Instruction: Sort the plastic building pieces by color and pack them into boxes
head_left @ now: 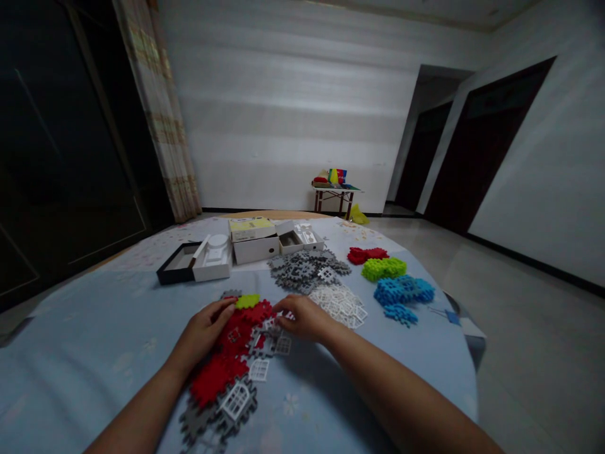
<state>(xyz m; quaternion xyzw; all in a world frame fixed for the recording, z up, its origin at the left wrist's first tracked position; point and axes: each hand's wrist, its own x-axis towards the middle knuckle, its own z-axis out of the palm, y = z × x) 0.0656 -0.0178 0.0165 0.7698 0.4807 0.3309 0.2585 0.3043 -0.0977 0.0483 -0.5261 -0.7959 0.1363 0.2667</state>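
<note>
In the head view, a heap of red toothed plastic building pieces (222,372) runs up the table between my two arms, mixed with grey toothed pieces (196,419) and white lattice window pieces (235,401). A lime-green toothed piece (248,301) lies at its far end. My left hand (208,325) is at the heap's left side, thumb and forefinger drawn together near the green piece; what they grip is hidden. On the other side my right hand (300,316) has its fingers curled in a pinch over the red and white pieces. Whatever sits between those fingertips is too small to make out.
Beyond my hands lie piles of grey pieces (302,268) and white window pieces (338,304). Red (367,255), lime-green (384,268) and blue pieces (403,290) are stacked at right. Several boxes (255,249) and a black-sided tray (176,272) stand at the back left.
</note>
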